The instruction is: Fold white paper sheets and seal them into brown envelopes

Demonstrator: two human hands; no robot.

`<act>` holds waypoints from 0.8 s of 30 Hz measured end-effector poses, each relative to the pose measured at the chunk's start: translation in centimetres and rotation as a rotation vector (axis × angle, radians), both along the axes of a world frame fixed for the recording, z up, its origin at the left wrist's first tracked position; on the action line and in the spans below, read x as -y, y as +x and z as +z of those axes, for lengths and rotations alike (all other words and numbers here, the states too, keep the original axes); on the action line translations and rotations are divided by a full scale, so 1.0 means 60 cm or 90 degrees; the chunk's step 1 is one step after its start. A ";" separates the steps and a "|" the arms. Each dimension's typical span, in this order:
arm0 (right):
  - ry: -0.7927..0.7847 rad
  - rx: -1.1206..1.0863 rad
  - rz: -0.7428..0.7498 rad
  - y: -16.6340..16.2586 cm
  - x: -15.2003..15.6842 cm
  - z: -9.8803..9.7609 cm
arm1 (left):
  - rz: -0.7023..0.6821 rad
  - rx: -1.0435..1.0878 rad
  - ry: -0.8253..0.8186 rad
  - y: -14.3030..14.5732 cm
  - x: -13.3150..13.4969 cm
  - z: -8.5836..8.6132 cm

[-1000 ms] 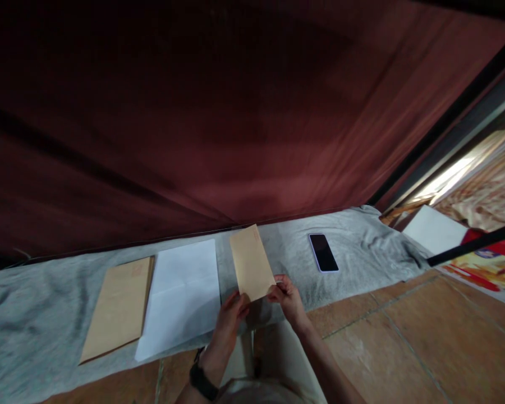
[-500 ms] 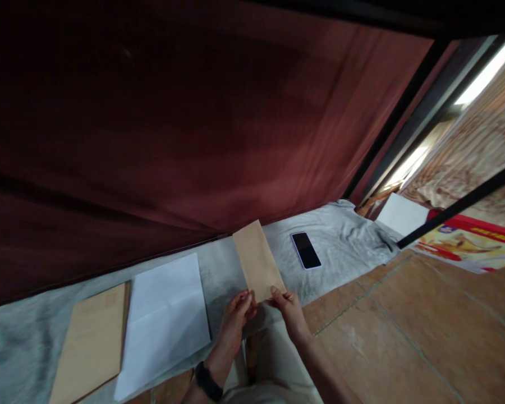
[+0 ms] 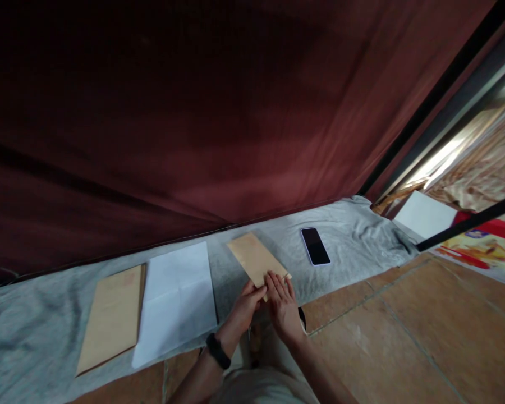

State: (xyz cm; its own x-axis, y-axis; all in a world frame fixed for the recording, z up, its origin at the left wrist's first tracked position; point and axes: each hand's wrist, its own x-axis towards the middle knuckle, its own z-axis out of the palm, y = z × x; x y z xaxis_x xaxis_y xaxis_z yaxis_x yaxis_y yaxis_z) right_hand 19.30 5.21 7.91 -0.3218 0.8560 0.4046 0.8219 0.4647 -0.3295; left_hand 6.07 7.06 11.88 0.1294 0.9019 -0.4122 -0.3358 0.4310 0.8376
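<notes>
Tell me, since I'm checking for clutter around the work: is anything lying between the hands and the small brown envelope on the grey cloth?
Nothing visible. The left hand and right hand both rest flat on the near end of the small brown envelope. The white sheet lies apart to its left, the phone apart to its right.

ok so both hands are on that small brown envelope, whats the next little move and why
Probably slide the fingertips outward along the small envelope to press it flat. It lies on the grey cloth, with the left hand and right hand resting only on its near end, fingers spread flat, and the far end untouched.
</notes>
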 end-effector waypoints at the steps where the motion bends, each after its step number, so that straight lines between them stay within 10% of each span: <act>1: -0.013 0.009 0.010 0.003 0.006 -0.007 | -0.004 -0.013 -0.022 -0.009 -0.002 -0.010; 14: -0.078 0.073 0.054 0.037 0.021 -0.072 | 0.099 -0.200 -0.082 -0.036 -0.005 -0.084; 24: -0.076 0.075 0.015 0.048 0.022 -0.068 | 0.102 -0.261 -0.088 -0.038 -0.007 -0.070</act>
State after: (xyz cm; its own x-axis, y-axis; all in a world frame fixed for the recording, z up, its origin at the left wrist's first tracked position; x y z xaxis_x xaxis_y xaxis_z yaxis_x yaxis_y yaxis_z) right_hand 22.16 3.89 3.80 -0.3821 0.8872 0.2587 0.8471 0.4482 -0.2857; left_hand 3.77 7.47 7.66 -0.2062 0.8304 -0.5177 -0.0604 0.5172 0.8537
